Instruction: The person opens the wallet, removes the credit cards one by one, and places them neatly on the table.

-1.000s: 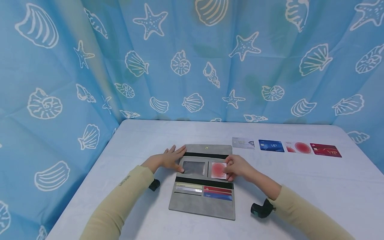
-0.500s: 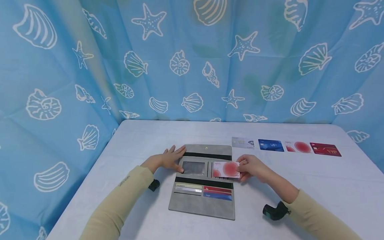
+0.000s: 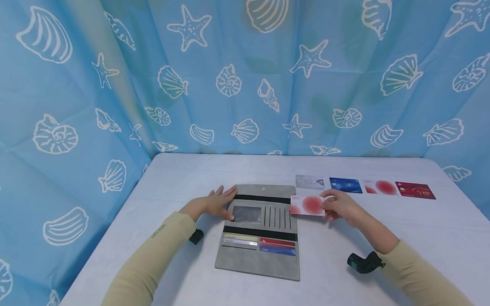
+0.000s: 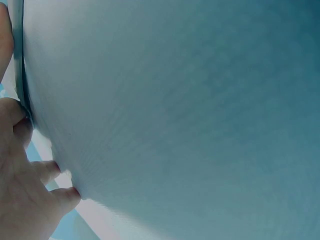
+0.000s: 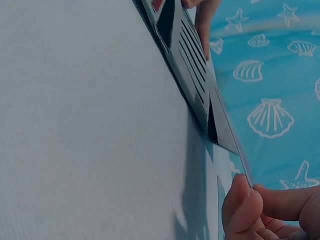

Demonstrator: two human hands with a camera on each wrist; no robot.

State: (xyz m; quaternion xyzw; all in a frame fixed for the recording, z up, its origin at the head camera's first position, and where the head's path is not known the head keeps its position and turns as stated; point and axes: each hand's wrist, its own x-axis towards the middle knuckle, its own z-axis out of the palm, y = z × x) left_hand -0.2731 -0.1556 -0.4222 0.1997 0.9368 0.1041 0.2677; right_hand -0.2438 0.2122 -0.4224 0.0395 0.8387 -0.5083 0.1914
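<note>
A grey long wallet (image 3: 256, 264) lies unfolded on the table. Along its upper left edge rests my left hand (image 3: 209, 205), fingers spread and thumb touching the wallet beside the clear window (image 3: 246, 214). My right hand (image 3: 342, 207) pinches the right end of a white card with red circles (image 3: 307, 205), whose left end overlaps the wallet's right edge in the head view. In the right wrist view that card (image 5: 243, 161) appears edge-on between thumb and fingers. Several upright slots (image 3: 277, 217) show beside the window. Lower pockets hold yellow and silver cards (image 3: 240, 241) and red and blue cards (image 3: 277, 246).
Behind the right hand lie a silver card (image 3: 310, 182), a blue VIP card (image 3: 346, 185), another card with red circles (image 3: 380, 187) and a red VIP card (image 3: 415, 190). A blue shell-print curtain (image 3: 229, 106) hangs behind the white table (image 3: 191, 170).
My right hand has drawn the card with red circles out from the wallet's upright slots, then moved it right and farther back. The left hand has stayed on the wallet.
</note>
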